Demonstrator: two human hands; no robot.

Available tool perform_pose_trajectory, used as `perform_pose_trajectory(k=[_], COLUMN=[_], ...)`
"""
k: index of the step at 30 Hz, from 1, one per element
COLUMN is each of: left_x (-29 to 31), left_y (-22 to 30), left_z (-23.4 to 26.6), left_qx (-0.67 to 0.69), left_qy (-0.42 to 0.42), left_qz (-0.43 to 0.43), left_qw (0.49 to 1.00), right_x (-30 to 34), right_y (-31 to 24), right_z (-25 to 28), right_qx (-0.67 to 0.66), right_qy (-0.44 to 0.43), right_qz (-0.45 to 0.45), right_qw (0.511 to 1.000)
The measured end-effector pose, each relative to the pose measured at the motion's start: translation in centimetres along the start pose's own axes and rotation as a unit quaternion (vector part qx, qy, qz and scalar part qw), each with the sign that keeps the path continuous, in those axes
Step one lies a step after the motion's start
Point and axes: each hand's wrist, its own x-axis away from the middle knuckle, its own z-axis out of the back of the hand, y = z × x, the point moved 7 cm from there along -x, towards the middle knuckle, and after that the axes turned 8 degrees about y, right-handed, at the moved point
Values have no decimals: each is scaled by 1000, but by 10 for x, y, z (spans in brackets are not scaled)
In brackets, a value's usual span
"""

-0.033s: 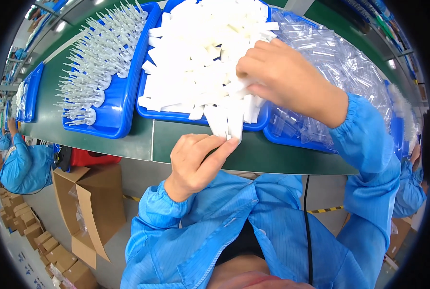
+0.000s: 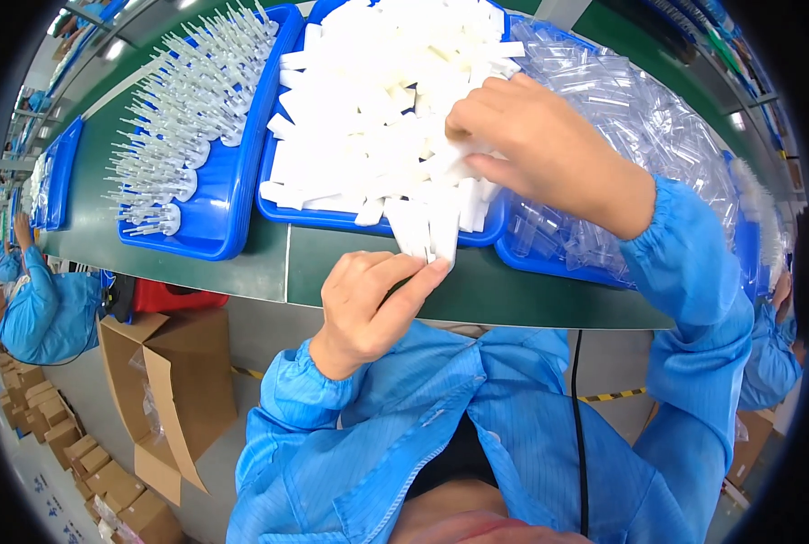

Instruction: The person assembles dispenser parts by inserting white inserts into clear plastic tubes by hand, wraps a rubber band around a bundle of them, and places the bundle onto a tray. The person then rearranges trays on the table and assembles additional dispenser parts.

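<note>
My left hand [image 2: 365,304] is closed in a pinch at the front rim of the middle tray. Between its thumb and forefinger are the lower ends of narrow white strips [image 2: 411,227], which stand side by side and lean on the pile. Over the right side of that pile, my right hand [image 2: 549,136] has its fingers curled down toward the thumb, with a blurred white strip [image 2: 459,161] between them. The blue middle tray [image 2: 327,218] is heaped with loose white strips of the same kind.
To the left stands a blue tray [image 2: 232,238] of white round-based parts with upright thin pins [image 2: 196,100]. A blue tray on the right holds clear plastic tubes [image 2: 631,118]. An open carton [image 2: 182,390] is on the floor at left. Co-workers [image 2: 46,308] sit on both sides.
The fingers of my right hand have shifted very slightly over the white pile. My left hand and the trays stay where they were.
</note>
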Motion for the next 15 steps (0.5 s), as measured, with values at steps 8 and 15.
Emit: perform_pose_trajectory(k=[8, 15], left_x=[-10, -26], left_y=[4, 24], left_z=[-1, 7], left_qx=[-18, 1], left_qy=[-19, -32], left_qz=[-16, -51], left_qw=[1000, 998], right_x=[9, 9], right_y=[13, 0], right_z=[12, 27], right_qx=[-207, -405], right_qy=[79, 103], right_qz=[-220, -272], right_qw=[950, 867])
